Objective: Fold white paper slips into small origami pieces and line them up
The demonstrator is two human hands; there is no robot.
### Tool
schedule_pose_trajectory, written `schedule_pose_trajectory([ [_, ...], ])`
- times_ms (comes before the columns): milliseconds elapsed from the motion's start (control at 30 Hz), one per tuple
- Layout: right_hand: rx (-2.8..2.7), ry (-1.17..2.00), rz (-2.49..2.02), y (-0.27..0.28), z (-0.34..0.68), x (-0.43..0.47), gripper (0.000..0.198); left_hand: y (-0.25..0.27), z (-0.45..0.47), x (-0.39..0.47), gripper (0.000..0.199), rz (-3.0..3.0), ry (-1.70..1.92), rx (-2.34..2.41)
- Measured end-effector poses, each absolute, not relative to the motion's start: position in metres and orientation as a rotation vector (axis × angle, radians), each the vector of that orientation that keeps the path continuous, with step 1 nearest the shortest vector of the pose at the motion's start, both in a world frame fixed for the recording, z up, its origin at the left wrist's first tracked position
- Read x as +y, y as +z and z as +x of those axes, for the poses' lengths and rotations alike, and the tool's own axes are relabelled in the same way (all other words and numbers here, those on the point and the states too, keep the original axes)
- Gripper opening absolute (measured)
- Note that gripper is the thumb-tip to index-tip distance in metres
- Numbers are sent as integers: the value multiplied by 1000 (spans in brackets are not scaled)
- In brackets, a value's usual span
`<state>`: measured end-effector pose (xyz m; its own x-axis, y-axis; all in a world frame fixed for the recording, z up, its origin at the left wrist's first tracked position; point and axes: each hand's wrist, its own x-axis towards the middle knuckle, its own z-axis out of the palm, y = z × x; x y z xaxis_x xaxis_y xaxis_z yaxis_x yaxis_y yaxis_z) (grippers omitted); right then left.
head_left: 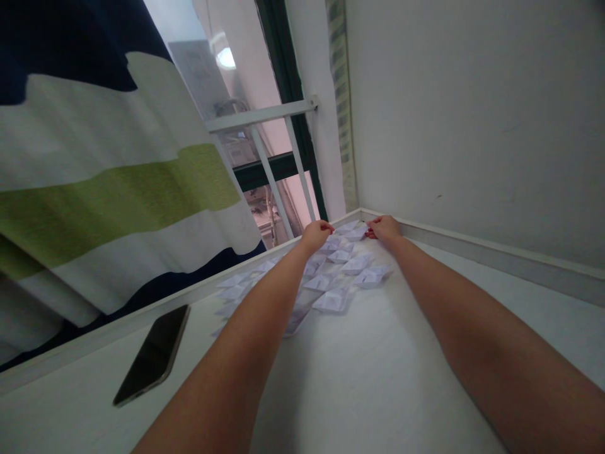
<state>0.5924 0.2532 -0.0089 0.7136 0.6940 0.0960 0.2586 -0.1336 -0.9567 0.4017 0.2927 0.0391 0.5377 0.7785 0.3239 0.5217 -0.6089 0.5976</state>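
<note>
Several folded white paper boats (332,301) sit close together in rows on the white tabletop (340,378). At the far corner, both my arms are stretched out toward one paper boat (352,232). My left hand (316,236) has its fingers pinched together at that boat's left tip. On the opposite tip, the fingers of my right hand (384,228) are closed too. My left forearm hides part of the group of boats.
A dark-screened phone (154,354) lies at the left of the table. A raised white edge (454,243) runs along the wall side. Beyond the left edge hang a striped curtain (108,189) and white window bars (265,116).
</note>
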Motion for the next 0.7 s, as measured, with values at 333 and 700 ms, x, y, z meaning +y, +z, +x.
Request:
schedule_pose_trajectory([
  [333,-896,343,-1878,-11,596,248,21,33,363,296,22,2268,915,1016],
  [700,-1129,-78,-1909,45,504,191,22,68,246,234,14,1995,1093,1094],
])
